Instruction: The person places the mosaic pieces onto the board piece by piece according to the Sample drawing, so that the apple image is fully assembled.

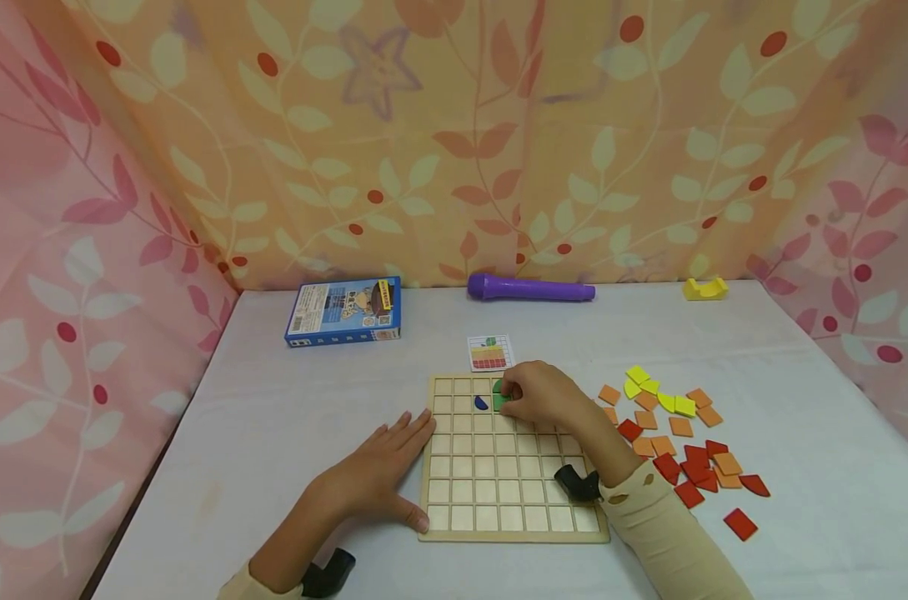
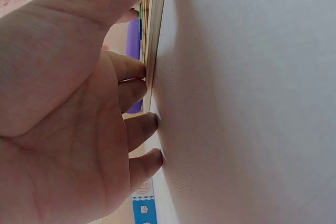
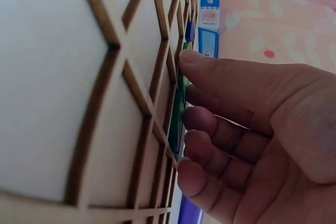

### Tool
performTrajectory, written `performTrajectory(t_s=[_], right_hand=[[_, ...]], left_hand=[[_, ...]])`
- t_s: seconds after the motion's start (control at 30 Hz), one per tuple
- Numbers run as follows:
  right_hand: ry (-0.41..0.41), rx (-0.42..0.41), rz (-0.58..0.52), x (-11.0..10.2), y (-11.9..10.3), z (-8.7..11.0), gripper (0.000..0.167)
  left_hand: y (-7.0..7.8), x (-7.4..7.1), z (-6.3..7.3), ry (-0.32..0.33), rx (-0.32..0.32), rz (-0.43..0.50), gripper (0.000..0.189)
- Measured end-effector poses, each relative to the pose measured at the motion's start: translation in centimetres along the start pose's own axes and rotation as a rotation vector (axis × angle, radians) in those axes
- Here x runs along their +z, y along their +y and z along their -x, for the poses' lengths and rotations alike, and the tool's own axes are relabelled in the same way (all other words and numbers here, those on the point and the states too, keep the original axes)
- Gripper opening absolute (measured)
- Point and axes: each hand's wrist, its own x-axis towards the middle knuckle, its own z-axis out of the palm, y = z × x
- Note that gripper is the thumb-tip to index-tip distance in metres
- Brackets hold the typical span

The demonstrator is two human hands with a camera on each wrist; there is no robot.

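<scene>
Green pieces (image 1: 499, 403) lie, in the head view, in the top two rows of the wooden grid board (image 1: 514, 537), one column right of a dark blue piece (image 1: 481, 402); the right hand (image 1: 541, 393) has its grip clamped there, thumb and curled fingers on the green, though which piece is pinched is hidden. At the board's left edge rests the left hand (image 1: 371, 471), fingers spread apart. Just beyond the board, a picture card (image 1: 490, 353) lies on the bench (image 1: 273, 433); loose pieces (image 1: 740, 524) are scattered to the right. From the left wrist, fingertips meet the board's side, with a purple stick (image 2: 135, 38) beyond. From the right wrist, the thumb tip touches green, other fingers bent below.
</scene>
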Motion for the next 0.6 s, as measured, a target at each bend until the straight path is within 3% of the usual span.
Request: performTrajectory(t_s=[0.2,0.4,0.6], right_hand=[[0.017,0.06,-0.03,0.0,0.3,0.1,0.018],[0.016,0.046,-0.073,-0.7,1.1,0.7,0.016],[0.048,0.082,0.04,-3.4,3.9,3.2,0.004]], left_hand=[[0.0,0.1,-0.1,-0.003,0.003,-0.001,0.133],[-0.1,0.2,-0.2,-0.003,0.002,0.005,0.133],[-0.4,0.2,-0.1,-0.007,-0.003,0.0,0.133]])
